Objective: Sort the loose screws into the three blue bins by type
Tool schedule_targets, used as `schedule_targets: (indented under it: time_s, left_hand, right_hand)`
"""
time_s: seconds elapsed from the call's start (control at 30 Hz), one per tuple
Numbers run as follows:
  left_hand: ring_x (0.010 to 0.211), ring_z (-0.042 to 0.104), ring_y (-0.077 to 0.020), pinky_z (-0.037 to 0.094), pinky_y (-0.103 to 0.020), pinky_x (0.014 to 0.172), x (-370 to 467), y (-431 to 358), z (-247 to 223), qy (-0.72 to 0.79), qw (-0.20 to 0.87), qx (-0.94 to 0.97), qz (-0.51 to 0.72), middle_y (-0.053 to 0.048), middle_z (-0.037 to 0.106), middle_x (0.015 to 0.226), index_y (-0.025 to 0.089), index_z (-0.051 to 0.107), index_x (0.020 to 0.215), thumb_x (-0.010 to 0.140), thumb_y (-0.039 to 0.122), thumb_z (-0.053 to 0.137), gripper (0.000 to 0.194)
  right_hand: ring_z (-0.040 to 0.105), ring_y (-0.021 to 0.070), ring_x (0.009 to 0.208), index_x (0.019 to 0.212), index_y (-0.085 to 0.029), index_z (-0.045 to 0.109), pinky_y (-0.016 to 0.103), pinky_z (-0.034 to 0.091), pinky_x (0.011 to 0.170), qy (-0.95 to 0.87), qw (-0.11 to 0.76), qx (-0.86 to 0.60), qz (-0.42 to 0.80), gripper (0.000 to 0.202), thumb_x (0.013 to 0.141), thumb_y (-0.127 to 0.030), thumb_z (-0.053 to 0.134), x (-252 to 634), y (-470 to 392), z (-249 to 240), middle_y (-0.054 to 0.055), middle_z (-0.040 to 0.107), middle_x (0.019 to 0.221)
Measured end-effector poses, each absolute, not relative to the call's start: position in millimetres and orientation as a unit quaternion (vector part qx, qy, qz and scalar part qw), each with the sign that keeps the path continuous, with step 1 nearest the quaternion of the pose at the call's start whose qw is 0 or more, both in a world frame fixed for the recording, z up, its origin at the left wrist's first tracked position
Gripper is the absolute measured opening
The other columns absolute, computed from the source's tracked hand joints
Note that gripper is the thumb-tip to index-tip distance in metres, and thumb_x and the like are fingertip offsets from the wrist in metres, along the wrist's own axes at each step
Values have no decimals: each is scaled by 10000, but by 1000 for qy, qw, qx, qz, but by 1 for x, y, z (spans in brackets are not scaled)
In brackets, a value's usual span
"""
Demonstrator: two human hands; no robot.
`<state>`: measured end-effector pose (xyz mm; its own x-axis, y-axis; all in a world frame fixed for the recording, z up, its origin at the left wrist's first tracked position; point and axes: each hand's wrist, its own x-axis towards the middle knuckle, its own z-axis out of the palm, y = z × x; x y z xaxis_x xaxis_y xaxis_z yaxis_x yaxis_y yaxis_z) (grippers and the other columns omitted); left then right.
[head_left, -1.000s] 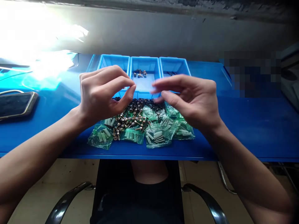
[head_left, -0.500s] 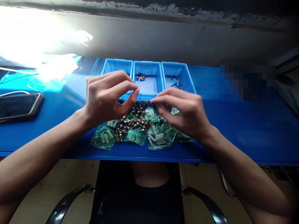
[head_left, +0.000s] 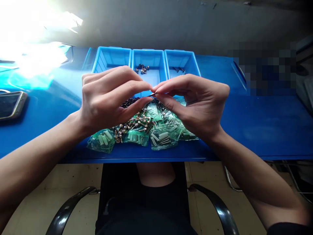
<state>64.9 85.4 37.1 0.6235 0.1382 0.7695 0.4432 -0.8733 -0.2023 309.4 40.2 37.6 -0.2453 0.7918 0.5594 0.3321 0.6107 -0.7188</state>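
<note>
Over the middle of the desk, both hands meet at the fingertips around a small dark screw [head_left: 153, 94]. My right hand [head_left: 199, 102] pinches one end between thumb and forefinger. Thumb and forefinger of my left hand [head_left: 107, 96] close about its other end; their exact contact is partly hidden. Below the hands lies a pile of loose brass-coloured screws [head_left: 137, 122] with hex heads. Black screws [head_left: 132, 101] lie behind them, partly covered by my left hand. Green-tinted clear bags [head_left: 163, 138] holding pale plugs and screws surround the pile.
Three blue bins stand side by side: the left bin [head_left: 114, 49], the middle bin [head_left: 148, 51] with a few brass-coloured screws, and the right bin [head_left: 179, 53] with dark screws. A phone [head_left: 12, 104] lies on the blue desk [head_left: 256, 130] at left. Chair armrests [head_left: 69, 207] flank the lap.
My hands were apart and have come together at the fingertips around the screw. The camera view has shifted, so the bins and desk sit higher in the picture.
</note>
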Motion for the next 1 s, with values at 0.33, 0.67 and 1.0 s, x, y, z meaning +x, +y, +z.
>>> schedule_targets:
  time_s: [0.33, 0.67, 1.0]
  left_hand:
    - [800, 748, -148, 567, -289, 659, 64, 88, 36, -177, 177, -878, -407, 3, 804, 965, 239, 746, 1095, 1035, 267, 718, 72]
    - [803, 735, -128, 493, -304, 627, 65, 84, 34, -215, 185, -866, -411, 23, 771, 987, 258, 713, 1096, 1051, 296, 720, 60]
    - [753, 662, -89, 475, -248, 634, 64, 88, 38, -158, 221, -868, -416, 22, 767, 920, 208, 738, 1052, 990, 215, 818, 102]
  right_hand:
    - [819, 239, 1110, 1068, -376, 799, 442, 745, 982, -735, 540, -321, 255, 260, 1021, -133, 721, 304, 43, 32, -54, 835, 1134]
    - [814, 220, 924, 1041, -223, 797, 433, 738, 874, -740, 510, -346, 270, 179, 986, -56, 767, 304, 41, 42, 21, 840, 1024]
    - [812, 254, 947, 1056, -327, 787, 455, 740, 892, -734, 492, -385, 266, 98, 1011, -240, 777, 309, 42, 41, 5, 845, 1077]
